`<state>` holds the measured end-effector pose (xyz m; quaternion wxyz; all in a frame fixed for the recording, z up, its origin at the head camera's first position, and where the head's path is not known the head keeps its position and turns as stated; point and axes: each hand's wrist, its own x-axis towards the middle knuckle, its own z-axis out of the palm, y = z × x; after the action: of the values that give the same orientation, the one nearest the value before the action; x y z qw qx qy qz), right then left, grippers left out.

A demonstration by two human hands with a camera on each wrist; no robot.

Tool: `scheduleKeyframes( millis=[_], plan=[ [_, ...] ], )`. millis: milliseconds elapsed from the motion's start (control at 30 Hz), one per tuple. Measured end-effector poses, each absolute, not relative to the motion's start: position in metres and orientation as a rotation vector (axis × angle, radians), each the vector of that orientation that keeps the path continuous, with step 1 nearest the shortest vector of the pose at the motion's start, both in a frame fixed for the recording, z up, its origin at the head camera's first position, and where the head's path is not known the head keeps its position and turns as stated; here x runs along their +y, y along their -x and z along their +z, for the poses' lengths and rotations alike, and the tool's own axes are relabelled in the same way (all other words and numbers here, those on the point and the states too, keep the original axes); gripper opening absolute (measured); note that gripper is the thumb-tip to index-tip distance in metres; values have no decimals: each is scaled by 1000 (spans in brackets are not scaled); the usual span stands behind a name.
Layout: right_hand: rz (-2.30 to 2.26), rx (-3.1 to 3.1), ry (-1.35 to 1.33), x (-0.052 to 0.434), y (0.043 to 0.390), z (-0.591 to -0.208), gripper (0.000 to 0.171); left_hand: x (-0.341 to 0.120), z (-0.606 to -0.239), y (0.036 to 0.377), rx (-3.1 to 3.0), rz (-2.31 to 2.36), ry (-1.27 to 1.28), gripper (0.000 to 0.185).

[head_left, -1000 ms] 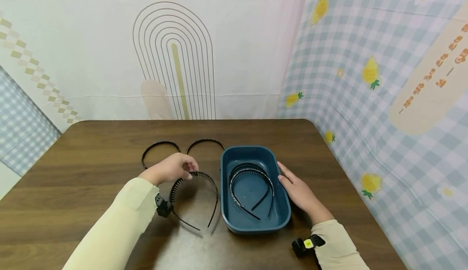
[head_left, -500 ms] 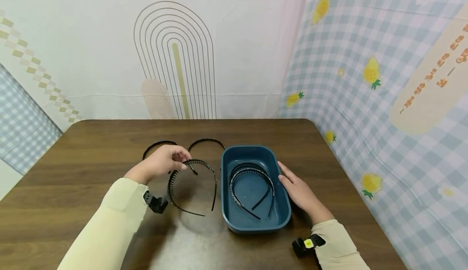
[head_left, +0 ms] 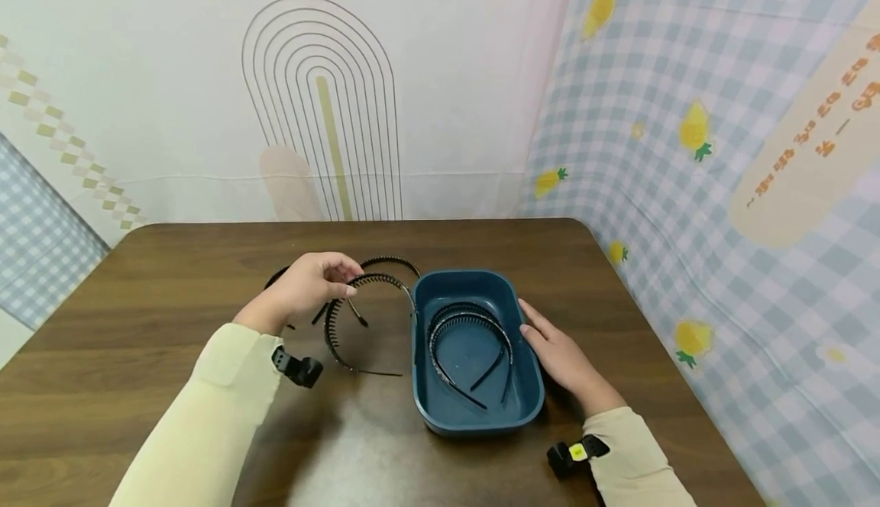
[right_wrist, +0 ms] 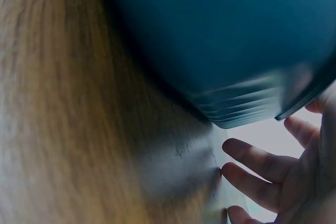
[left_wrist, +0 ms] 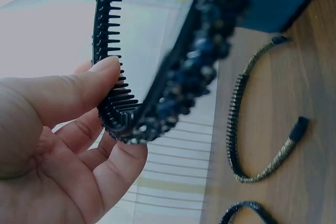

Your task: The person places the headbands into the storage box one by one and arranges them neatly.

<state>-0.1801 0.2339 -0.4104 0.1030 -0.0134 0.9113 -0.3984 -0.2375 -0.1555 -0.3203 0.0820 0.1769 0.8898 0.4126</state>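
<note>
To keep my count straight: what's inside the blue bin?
Inside the blue bin lie dark toothed headbands, at least two, overlapping. Where they overlap, the upper one hides parts beneath, so the exact count is unclear.

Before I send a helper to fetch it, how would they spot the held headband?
On the brown table, find the blue bin. Left of it, the left hand pinches a dark, beaded headband. Unlike the other headbands, in the bin or on the table, it is held.

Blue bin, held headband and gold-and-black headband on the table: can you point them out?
Blue bin [head_left: 462, 355], head view: bare floor inside.
Held headband [left_wrist: 186, 83], left wrist view: beaded outer side.
Gold-and-black headband [left_wrist: 232, 124], left wrist view: black toothed stretch.
</note>
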Motion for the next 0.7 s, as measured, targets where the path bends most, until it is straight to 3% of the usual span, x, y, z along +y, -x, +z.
scheduleKeyframes(
  millis=[700],
  plan=[
    [-1188, 2691, 48, 235, 181, -412, 56, -114, -304, 244, 2663, 1250, -582, 23]
  ],
)
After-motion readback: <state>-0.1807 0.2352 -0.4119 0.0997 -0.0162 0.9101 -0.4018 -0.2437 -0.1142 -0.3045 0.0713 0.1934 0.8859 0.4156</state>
